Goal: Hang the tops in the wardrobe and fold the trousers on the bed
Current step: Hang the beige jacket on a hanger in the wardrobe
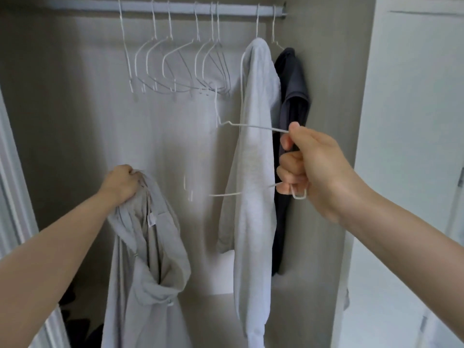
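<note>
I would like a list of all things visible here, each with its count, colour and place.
rail: one, white, across the wardrobe top
empty hangers: about six, white wire, on the rail, left and middle
hung hoodie: one, light grey, on the rail
dark top: one, navy or black, rightmost on the rail
door: one, white, right
held hoodie: one, light grey, hanging from the left hand
held hanger: one, white wire, in the right hand
left hand: grips the held hoodie
right hand: grips the held hanger

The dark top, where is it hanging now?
In the head view, the dark top hangs at the rail's far right end, against the wardrobe's side wall, just right of the hung light grey top.
</note>
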{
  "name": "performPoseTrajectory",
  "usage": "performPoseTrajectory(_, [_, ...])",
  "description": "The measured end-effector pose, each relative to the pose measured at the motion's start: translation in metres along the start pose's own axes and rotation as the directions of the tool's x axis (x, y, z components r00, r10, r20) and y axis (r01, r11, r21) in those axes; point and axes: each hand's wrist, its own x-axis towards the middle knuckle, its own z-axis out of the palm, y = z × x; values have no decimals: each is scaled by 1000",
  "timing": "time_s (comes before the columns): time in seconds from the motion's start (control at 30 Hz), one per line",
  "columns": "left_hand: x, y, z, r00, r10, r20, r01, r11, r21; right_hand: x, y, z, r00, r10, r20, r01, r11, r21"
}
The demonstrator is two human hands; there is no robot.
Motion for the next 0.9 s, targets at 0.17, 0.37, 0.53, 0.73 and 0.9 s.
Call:
performPoseTrajectory(0.17, [-15, 1, -3, 996, -88, 19, 89, 941, -325, -24, 2, -12, 993, -42, 111, 33, 996, 79])
performPoseTrajectory(0.37, [-27, 20, -12, 981, 14, 191, 115, 753, -648, -27, 38, -5, 982, -63, 178, 45, 994, 102])
performPoseTrajectory(0.53, [-41, 62, -20, 958, 173, 228, 77, 611, -788, -25, 85, 3, 976, -38, 213, 6, 989, 148])
performPoseTrajectory(0.73, [-61, 101, -22, 922, 354, 154, -198, 775, -601, -26, 114, 11, 965, -34, 260, -40, 961, 274])
performPoseTrajectory(0.9, [-56, 76, -29, 891, 433, -137, -443, 895, -48, -18, 126, 37, 972, 15, 234, 73, 929, -363])
